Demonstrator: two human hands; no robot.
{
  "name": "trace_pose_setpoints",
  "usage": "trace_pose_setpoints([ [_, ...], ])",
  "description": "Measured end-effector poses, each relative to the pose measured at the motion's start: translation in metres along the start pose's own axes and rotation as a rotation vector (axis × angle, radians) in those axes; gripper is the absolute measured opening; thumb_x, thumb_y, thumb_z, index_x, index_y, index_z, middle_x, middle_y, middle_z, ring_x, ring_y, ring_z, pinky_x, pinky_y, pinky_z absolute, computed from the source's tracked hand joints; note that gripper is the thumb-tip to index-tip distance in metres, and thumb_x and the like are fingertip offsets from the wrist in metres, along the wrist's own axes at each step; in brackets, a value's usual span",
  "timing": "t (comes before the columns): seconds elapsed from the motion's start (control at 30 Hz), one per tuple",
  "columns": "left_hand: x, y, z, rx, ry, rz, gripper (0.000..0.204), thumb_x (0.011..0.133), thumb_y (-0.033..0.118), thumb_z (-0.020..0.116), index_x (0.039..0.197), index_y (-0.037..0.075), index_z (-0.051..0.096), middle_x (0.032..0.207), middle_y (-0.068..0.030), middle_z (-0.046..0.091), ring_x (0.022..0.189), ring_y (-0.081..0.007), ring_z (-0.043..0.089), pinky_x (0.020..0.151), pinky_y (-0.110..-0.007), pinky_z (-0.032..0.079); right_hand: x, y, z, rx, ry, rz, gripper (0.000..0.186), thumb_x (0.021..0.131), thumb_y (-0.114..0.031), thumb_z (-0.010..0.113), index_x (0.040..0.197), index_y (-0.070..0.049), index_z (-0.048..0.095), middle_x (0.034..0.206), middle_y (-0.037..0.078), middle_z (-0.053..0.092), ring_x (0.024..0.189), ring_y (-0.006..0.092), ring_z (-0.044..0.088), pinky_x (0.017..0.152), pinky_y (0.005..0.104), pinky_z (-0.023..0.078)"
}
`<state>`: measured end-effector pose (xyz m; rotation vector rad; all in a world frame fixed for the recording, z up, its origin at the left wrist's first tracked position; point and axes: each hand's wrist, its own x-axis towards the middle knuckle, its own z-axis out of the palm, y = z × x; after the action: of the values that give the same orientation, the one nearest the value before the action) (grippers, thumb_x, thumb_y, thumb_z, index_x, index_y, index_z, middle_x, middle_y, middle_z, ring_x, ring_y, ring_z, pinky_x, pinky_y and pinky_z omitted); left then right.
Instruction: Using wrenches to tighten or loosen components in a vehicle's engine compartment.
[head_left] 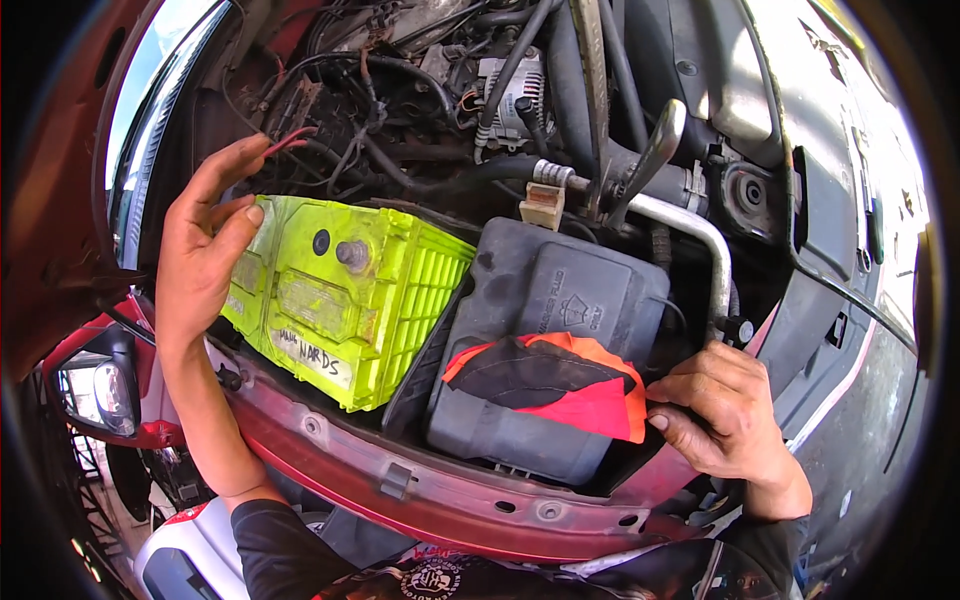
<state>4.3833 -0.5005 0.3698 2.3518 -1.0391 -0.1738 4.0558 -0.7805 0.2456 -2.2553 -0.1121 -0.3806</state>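
A lime-green car battery [330, 290] with a round grey terminal post sits in the engine bay. My left hand [205, 235] is at its left end, fingers curved and apart, the thumb over the battery's top corner. Beside the index fingertip, the end of a thin red wire [290, 140] shows; whether the finger touches it I cannot tell. Right of the battery stands a dark grey plastic reservoir [560, 270]. A black, red and orange cloth [555, 385] lies across its front. My right hand [725, 415] is closed, with thumb and forefinger at the cloth's right edge.
Hoses, cables and a finned metal alternator [510, 95] fill the bay behind. A bare metal pipe [690, 220] bends down at the right. The red front crossmember [400, 480] runs along the near side. A side mirror [105, 390] stands at the left.
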Motion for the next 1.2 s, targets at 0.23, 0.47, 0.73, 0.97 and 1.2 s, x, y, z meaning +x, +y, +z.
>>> trace_pose_setpoints([
  [0.23, -0.008, 0.014, 0.002, -0.075, -0.039, 0.080, 0.051, 0.088, 0.014, 0.062, 0.138, 0.003, 0.056, 0.136, -0.0106, 0.061, 0.127, -0.0221, 0.056, 0.105, -0.037, 0.042, -0.004, -0.010, 0.001, -0.032, 0.024, 0.024, 0.018, 0.079, -0.011, 0.078, 0.094, -0.006, 0.071, 0.078, 0.007, 0.065, 0.070, 0.0250, 0.064, 0.063, 0.0367, 0.051],
  [0.47, -0.012, 0.036, 0.025, -0.384, -0.128, 0.232, 0.044, 0.091, 0.006, 0.061, 0.134, 0.000, 0.058, 0.127, -0.0105, 0.066, 0.119, -0.0191, 0.061, 0.104, -0.034, 0.045, 0.022, -0.051, -0.016, 0.136, 0.282, 0.257, 0.034, 0.089, -0.019, 0.075, 0.116, -0.003, 0.063, 0.086, 0.002, 0.063, 0.077, 0.0113, 0.060, 0.064, 0.0284, 0.048],
  [0.73, 0.015, 0.108, 0.075, -0.385, -0.295, 0.490, 0.058, 0.089, 0.015, 0.062, 0.138, -0.012, 0.048, 0.134, -0.0258, 0.059, 0.126, -0.0300, 0.058, 0.108, -0.037, 0.045, 0.183, -0.168, -0.014, -0.268, 1.070, -0.021, 0.047, 0.092, -0.036, 0.066, 0.113, 0.005, 0.058, 0.104, 0.020, 0.066, 0.097, 0.0289, 0.066, 0.085, 0.0399, 0.052],
  [0.97, 0.044, 0.149, 0.156, -0.595, 0.017, 0.431, 0.059, 0.089, 0.033, 0.065, 0.131, -0.006, 0.051, 0.134, -0.0287, 0.059, 0.123, -0.0393, 0.059, 0.101, -0.043, 0.047, 0.244, -0.080, -0.028, -0.553, 0.797, 0.220, 0.071, 0.086, -0.029, 0.066, 0.139, 0.012, 0.041, 0.126, 0.036, 0.057, 0.126, 0.0459, 0.053, 0.108, 0.0458, 0.042],
  [1.2, 0.103, 0.152, 0.196, -0.845, -0.091, 0.637, 0.046, 0.089, 0.023, 0.068, 0.127, -0.002, 0.057, 0.121, -0.0192, 0.066, 0.112, -0.0281, 0.064, 0.094, -0.039, 0.049, 0.258, -0.063, -0.031, -0.470, 0.934, 0.204, 0.036, 0.090, -0.020, 0.051, 0.114, 0.004, 0.062, 0.111, 0.032, 0.065, 0.111, 0.0461, 0.061, 0.100, 0.0499, 0.045],
])
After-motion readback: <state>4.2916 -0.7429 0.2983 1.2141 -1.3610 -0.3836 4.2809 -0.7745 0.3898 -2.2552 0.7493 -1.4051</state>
